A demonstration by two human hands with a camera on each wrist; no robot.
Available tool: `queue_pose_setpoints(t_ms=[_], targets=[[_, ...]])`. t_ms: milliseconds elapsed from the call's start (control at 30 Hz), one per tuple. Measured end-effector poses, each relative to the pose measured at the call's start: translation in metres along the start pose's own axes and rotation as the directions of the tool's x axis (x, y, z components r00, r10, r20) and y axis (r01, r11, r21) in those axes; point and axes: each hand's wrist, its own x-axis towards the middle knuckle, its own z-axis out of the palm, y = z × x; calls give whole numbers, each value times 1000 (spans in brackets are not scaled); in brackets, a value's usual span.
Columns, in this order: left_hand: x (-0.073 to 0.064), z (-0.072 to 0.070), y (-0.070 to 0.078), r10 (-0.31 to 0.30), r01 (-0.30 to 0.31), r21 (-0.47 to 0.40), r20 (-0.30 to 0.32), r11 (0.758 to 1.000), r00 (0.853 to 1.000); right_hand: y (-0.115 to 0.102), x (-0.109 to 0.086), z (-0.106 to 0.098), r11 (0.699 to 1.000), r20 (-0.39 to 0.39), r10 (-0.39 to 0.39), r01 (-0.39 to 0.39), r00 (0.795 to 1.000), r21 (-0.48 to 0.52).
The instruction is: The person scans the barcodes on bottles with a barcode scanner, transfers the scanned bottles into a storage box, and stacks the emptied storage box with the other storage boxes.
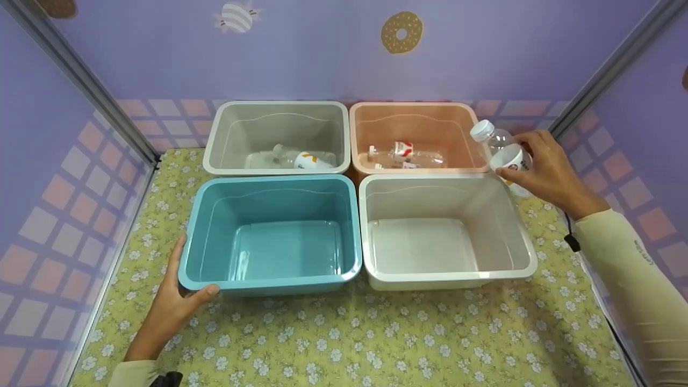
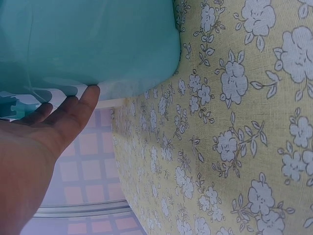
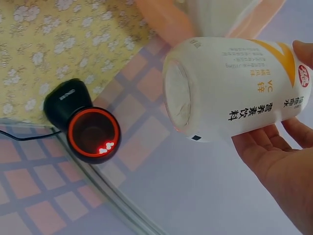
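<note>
My right hand grips a clear plastic bottle with a white cap and a white-and-orange label. The bottle is tilted, cap toward the far left, above the right side of the bins. In the right wrist view, fingers and thumb hold the labelled body of the bottle, its base facing the camera. At the front left corner of the blue bin, my left hand rests with its thumb at the front rim. Its extended fingers touch the bin's outer side under the rim.
Behind the blue bin stands a grey bin with a bottle inside. The orange bin contains clear bottles. A cream bin stands front right. A black device with a red-lit ring lies near the right wall.
</note>
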Motion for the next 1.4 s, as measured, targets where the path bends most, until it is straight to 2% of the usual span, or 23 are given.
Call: queue_pose_setpoints(t_ms=[200, 400, 700, 1067, 1233, 1400], targets=[[0, 0, -1, -4, 4, 1, 5, 1000, 1000, 10, -3, 2, 1000, 7, 20, -20, 1000, 14], [-1, -1, -1, 2, -2, 4, 10, 1000, 1000, 21, -7, 3, 994, 26, 82, -83, 996, 71], [-2, -1, 0, -2, 2, 0, 7, 1000, 1000, 37, -13, 4, 986, 17, 139, -140, 990, 86], [-2, -1, -2, 4, -4, -13, 6, 1000, 1000, 59, -21, 9, 985, -26, 167, -166, 986, 36], [-2, -1, -2, -1, 1, 7, 5, 1000, 1000, 67, -25, 10, 983, -49, 180, -181, 982, -17], [-1, -2, -1, -4, 4, 21, 6, 1000, 1000, 72, -26, 11, 978, -96, 205, -207, 974, -15]])
